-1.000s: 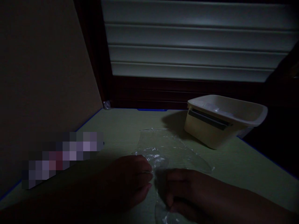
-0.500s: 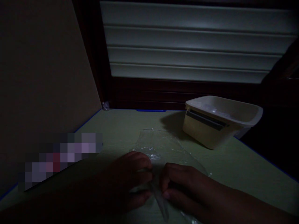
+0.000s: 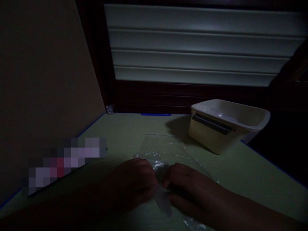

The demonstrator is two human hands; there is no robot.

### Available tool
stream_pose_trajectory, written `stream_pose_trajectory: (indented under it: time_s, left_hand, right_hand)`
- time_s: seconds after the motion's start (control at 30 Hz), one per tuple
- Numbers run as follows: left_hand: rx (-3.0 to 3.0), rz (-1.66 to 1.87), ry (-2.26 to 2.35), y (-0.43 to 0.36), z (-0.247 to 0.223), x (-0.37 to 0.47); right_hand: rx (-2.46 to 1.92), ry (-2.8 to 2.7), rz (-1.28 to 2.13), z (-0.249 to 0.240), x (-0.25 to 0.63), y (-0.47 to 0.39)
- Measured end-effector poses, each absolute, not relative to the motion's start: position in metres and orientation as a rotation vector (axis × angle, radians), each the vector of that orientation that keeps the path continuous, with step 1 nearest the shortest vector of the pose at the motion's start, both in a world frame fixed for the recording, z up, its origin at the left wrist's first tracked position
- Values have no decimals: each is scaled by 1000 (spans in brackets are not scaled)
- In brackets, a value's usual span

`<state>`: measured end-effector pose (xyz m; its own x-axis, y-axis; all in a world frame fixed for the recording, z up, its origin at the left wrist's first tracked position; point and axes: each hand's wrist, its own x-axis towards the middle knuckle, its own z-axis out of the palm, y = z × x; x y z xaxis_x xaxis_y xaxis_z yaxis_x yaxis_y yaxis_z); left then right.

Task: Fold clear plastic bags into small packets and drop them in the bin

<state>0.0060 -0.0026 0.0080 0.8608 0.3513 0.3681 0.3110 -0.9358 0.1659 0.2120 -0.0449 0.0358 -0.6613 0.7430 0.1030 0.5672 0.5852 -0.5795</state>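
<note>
Clear plastic film: on the desk, spread beyond both grips, gathered between them.
Left grip: pinching the gathered part.
Right grip: curled beside it; cannot tell whether closed.

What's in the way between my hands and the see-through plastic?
Nothing that I can see. Your left hand and right hand both seem to be touching the see-through plastic, though it's dim there. The pale tub stands farther back on the right, not between them.
</note>
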Motion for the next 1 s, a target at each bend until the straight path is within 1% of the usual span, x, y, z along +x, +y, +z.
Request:
stream_pose_trajectory:
  time_s: [0.13,0.17,0.3,0.47,0.53,0.77,0.9,1.0]
  left_hand:
    - [2870,884,409,-2,7,4]
    - [2882,904,445,-3,7,3]
    - [2949,799,529,-5,10,1]
    - [3097,969,436,-8,12,2]
    - [3141,935,481,-11,14,2]
    - [3247,577,527,-15,16,4]
    - [3274,544,491,-16,15,4]
    - [3287,629,542,-20,17,4]
  right_hand:
    - [-1053,-2410,750,30,212,-43]
    - [-1073,-2388,758,30,213,-43]
    - [-1154,-2285,806,27,213,-42]
    - [-1210,-2251,749,20,211,-38]
    - [-1220,-2244,712,17,209,-36]
    - [-1272,-2189,635,15,206,-32]
    - [-1290,-2188,604,14,205,-32]
    - [-1319,-2180,576,13,204,-33]
